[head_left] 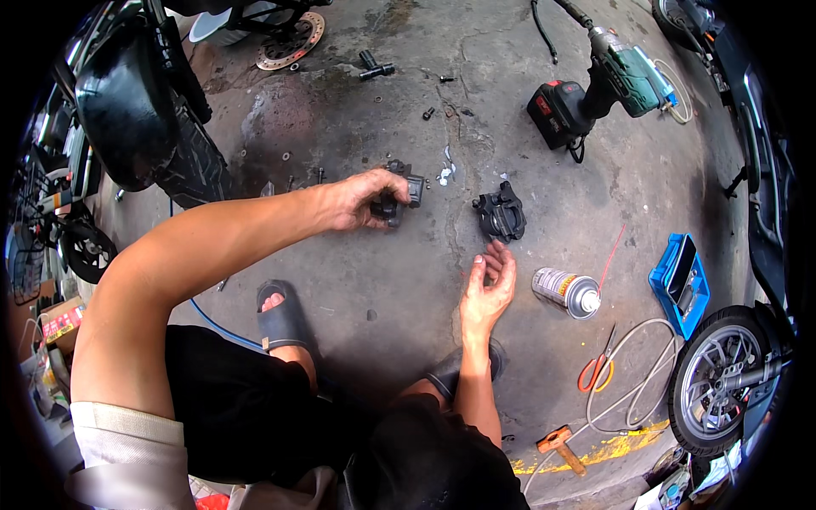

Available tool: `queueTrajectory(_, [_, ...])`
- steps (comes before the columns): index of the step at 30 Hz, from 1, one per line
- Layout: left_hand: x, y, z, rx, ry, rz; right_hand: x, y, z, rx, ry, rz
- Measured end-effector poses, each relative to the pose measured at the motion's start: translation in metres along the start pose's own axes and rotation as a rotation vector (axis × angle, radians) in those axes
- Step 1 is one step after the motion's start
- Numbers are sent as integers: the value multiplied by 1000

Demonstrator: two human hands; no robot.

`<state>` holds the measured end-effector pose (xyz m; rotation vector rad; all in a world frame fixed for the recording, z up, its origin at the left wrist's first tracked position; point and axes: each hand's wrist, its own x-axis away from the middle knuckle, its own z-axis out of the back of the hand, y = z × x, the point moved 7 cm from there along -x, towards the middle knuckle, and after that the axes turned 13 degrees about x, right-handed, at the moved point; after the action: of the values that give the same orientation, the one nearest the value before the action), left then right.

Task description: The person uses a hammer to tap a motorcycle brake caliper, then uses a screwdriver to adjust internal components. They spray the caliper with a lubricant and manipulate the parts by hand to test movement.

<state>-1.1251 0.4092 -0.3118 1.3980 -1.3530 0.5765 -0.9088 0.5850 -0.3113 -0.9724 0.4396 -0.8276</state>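
Note:
My left hand [367,201] is closed around a black brake caliper [415,190], fingers over its top, close to the concrete floor. Its underside is partly hidden by the hand. To the right, a second black brake caliper [500,214] lies on the floor. Just below that one is my right hand [488,287], its fingers loosely bent and apart, with nothing seen in them. Whether its fingertips touch the caliper I cannot tell. An aerosol can [564,291] lies on its side to the right of this hand.
A green cordless impact wrench [625,76] stands at the upper right. Bolts [427,113] and washers are scattered ahead. A blue tray [680,285], orange-handled scissors [597,371] and an orange hammer [557,442] lie right. Motorcycle wheels [718,380] flank the floor.

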Motion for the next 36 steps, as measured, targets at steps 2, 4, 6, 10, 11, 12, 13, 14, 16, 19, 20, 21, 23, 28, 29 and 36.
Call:
queueTrajectory(2, [0,0,0,-1,8,1,2,4,-2,-15,-6,-16])
queueTrajectory(4, [-1,-1,-1,3,13,6,4,7,-2,-25,-4,-38])
queueTrajectory(6, [-1,-1,-2,4,2,13,5,11,-3,-21,-15,-51])
queueTrajectory(10, [-1,-1,-5,8,-17,10,5,13,-1,-19,-35,-63])
queueTrajectory(11, [-1,-1,-5,9,-18,11,5,12,-1,-19,-37,-62])
queueTrajectory(12, [-2,-1,-4,9,-19,13,4,11,0,-19,-39,-61])
queueTrajectory(13, [-2,-1,-4,9,-20,14,4,10,0,-20,-41,-60])
queueTrajectory(14, [-3,-1,-3,8,-20,19,4,10,0,-20,-42,-62])
queueTrajectory(16, [-3,-2,-2,7,-19,28,3,10,-1,-23,-44,-66])
queueTrajectory(19, [-3,-2,0,5,0,18,2,9,-1,-34,-43,-67])
queueTrajectory(20, [-3,-2,-1,8,-7,17,1,6,2,-16,-18,-49])
queueTrajectory(21, [-1,-1,-1,11,-11,15,-1,0,5,1,5,-31])
queueTrajectory(23, [2,-1,0,9,-17,15,-5,-5,9,42,60,7])
queueTrajectory(28, [13,6,-10,-131,90,-143,-25,-8,21,158,179,85])
queueTrajectory(29, [12,9,-13,-252,74,-160,-29,-9,21,158,182,80])
queueTrajectory(36, [13,25,-23,-818,-51,-376,-31,-29,17,111,137,91])
